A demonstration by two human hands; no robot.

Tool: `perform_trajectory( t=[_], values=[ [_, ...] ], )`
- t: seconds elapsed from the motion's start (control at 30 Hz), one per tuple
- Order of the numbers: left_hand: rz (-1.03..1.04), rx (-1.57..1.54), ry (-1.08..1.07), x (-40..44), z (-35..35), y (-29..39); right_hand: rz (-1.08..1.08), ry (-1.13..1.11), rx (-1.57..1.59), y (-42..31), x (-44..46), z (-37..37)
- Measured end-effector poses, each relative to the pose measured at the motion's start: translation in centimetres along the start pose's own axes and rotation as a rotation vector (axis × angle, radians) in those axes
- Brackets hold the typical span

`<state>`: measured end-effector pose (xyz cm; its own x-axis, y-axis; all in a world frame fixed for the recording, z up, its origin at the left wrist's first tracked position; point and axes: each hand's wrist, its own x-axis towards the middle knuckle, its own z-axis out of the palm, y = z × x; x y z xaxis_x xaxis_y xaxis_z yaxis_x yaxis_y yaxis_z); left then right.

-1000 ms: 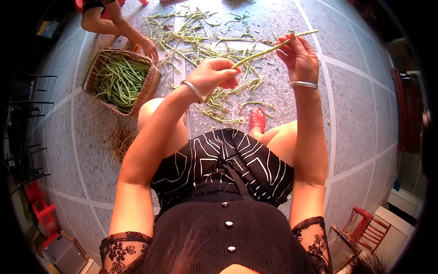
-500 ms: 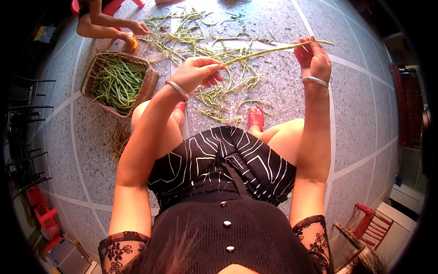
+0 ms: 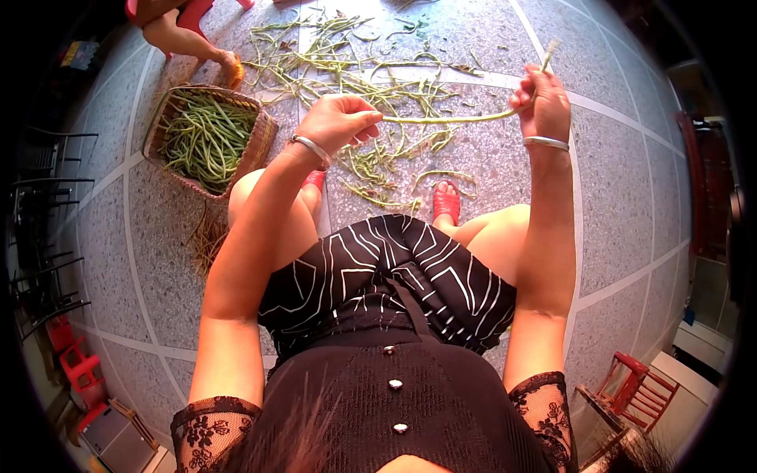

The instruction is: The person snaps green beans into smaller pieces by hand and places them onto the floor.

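Note:
A long green bean (image 3: 449, 121) stretches between my two hands above the floor. My left hand (image 3: 339, 124) pinches its left end between thumb and fingertips. The fingers of my right hand (image 3: 544, 104) are closed round the bean near its other end, and the tip sticks up past them, slightly blurred. Below, many loose long beans (image 3: 331, 59) lie scattered on the speckled floor. A woven basket (image 3: 265, 146) stands to the left of my left forearm, holding a heap of long green beans (image 3: 206, 142).
Another person's leg and foot (image 3: 231, 69) are beyond the basket. Dry brown stems (image 3: 209, 244) lie by my left knee. Black metal chairs (image 3: 51, 229) line the left side, with a red plastic stool (image 3: 83, 370) below them. A small red wooden chair (image 3: 643, 390) stands at lower right.
The bean has gone from slanting up to the right to nearly level, its right tip now bent upward at my right hand. The other person's hand has left the view.

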<state>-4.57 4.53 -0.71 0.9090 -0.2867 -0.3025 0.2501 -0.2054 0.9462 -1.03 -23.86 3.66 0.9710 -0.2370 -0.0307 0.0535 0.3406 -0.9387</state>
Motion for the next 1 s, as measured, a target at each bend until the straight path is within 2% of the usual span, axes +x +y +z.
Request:
perform_trajectory(
  t=[0.1, 0.17, 0.23, 0.4, 0.8, 1.0],
  values=[
    [-0.006, -0.056, -0.013, -0.1, 0.0, 0.1, 0.119, -0.171, -0.199, 0.7, -1.7, 1.6],
    [-0.017, -0.103, -0.045, 0.1, 0.1, 0.1, 0.158, -0.406, -0.337, 1.6, -2.5, 2.6],
    [-0.008, -0.166, -0.053, 0.1, 0.3, 0.2, 0.156, -0.481, -0.443, 3.0, -3.7, 4.4],
    [0.011, -0.340, -0.088, 0.3, 0.1, 0.1, 0.256, -0.622, -0.410, 5.6, -5.6, 6.7],
    [0.066, -0.402, -0.062, 0.4, 0.2, 0.0, 0.262, -0.556, -0.377, 6.3, -6.0, 6.7],
    [0.053, -0.309, -0.079, 0.5, 0.4, 0.0, 0.254, -0.381, -0.140, 6.6, -5.3, 6.8]
  ],
)
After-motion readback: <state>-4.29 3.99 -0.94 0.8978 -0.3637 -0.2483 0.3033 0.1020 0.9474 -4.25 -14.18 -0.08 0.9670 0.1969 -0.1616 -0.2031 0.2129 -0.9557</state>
